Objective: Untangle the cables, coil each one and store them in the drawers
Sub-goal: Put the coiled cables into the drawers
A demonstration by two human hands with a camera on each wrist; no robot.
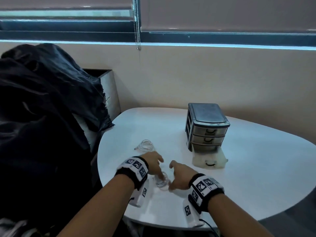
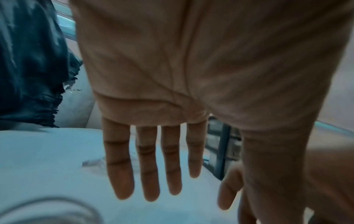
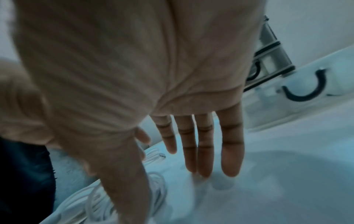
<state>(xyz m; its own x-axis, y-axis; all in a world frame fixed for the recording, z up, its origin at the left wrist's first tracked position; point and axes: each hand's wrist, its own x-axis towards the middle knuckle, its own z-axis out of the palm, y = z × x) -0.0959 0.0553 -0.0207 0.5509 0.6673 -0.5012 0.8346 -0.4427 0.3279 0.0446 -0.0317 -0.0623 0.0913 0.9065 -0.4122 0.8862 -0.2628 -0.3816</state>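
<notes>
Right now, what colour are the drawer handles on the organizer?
Black, on the drawer handles; the pulled-out bottom drawer is translucent white. Clearest in the right wrist view.

White cables (image 1: 146, 145), white table (image 1: 256, 177), grey drawers (image 1: 207, 127).

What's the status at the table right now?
Both hands open: left hand, right hand. Loose cable between them. Coiled cable waits. Bottom drawer open.
</notes>
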